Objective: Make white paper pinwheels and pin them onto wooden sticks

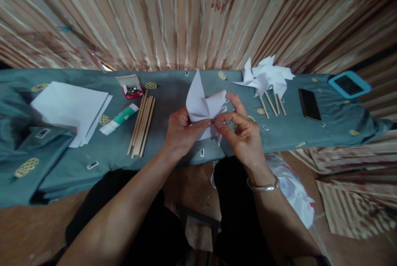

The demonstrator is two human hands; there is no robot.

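A white paper pinwheel [197, 99] is held up over the near middle of the cloth. My left hand [182, 133] grips it from the left, with the thumb pressed near its centre. At that centre, the thumb and index finger of my right hand [240, 131] pinch a small pin-like piece, too small to make out fully. The other right fingers rest by the right-hand paper blade. Left of my hands lie several wooden sticks [143, 125] side by side. Behind them sits an open red box [132, 88] of small metal pins.
A green-and-white tube [119, 119] and a stack of white paper [72, 106] lie at the left. Finished-looking pinwheels on sticks [269, 73], a dark phone [309, 104] and a blue-framed device [350, 85] are at the right. A curtain [192, 17] hangs behind the cloth-covered table [173, 88].
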